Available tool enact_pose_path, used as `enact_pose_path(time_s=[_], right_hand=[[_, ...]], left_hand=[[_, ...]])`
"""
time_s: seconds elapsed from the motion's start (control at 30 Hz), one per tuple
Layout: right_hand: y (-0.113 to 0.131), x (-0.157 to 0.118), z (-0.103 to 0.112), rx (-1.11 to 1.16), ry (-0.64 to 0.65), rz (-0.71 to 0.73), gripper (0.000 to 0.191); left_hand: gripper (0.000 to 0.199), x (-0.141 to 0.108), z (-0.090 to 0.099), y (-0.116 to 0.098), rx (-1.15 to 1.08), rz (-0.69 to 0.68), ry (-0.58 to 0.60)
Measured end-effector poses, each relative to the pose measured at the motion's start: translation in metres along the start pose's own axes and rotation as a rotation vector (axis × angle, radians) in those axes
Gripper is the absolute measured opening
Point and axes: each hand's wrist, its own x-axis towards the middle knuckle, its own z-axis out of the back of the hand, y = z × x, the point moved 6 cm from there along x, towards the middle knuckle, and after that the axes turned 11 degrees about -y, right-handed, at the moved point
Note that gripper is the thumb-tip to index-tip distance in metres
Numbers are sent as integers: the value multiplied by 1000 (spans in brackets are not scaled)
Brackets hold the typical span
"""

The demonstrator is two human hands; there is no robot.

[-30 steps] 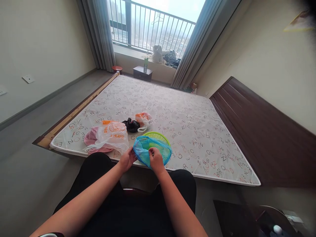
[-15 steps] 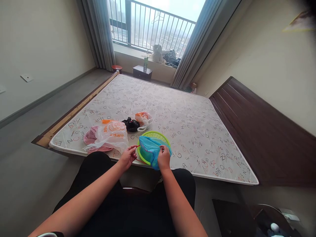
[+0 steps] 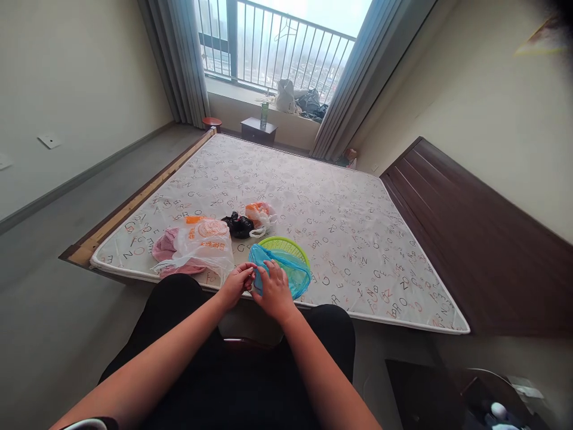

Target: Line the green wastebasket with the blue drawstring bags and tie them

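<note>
A blue mesh-like plastic bag [image 3: 295,276] lies spread over a lime green basket [image 3: 286,243] at the near edge of the mattress. My left hand [image 3: 236,285] is closed in a pinch at the left side of the bag, on a thin red string that is mostly hidden by the fingers. Close against it, my right hand [image 3: 274,292] rests over the bag with its fingers stretched and thumb apart. The right fingertips come close to the left ones; whether they touch the string I cannot make out.
Left of the basket lies a white plastic bag with orange print [image 3: 206,242] on a pink cloth [image 3: 165,246]. Behind are a knotted black bag [image 3: 239,225] and an orange-and-white bag [image 3: 259,215]. The mattress [image 3: 358,239] meets a dark headboard [image 3: 483,251] on the right.
My right hand has let go of the gathered blue bag and moved left to my left hand, its fingers now extended. The bag has spread out over the basket.
</note>
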Motion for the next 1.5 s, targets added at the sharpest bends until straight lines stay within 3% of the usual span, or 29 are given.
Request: enact_pose_path(time_s=[0.13,0.2,0.33,0.43,0.53,0.83,0.97,1.17,1.27,1.4,1.5], right_hand=[[-17,5,-1,-19,44,-75,28],[-39,10,7,36,-41,-195,17],[-93,14,33,357,-354,-575,24],[-118,12,40,654,-443,-771,30],[-130,11,45,844,-504,-856,30],[-168,2,72,1083,-800,-988,27],[-176,-1,79,1143,-825,-1007,30],[-174,-1,79,1192,-796,-999,30],[-172,-5,82,1082,-782,-1003,31],[-167,-11,101,669,-734,-940,30],[-160,-12,115,490,-716,-871,31]], left_hand=[[35,2,3,0,30,-25,4],[35,5,7,0,44,-37,-17],[37,12,22,3,53,-42,-112],[37,16,30,4,62,-49,-174],[37,18,33,2,98,-77,-203],[36,20,57,-11,104,-104,-323],[36,21,62,-16,96,-107,-345],[41,19,54,-17,91,-118,-299],[42,18,52,-16,108,-124,-286],[41,18,54,-15,112,-131,-291],[39,18,55,-16,111,-138,-294]])
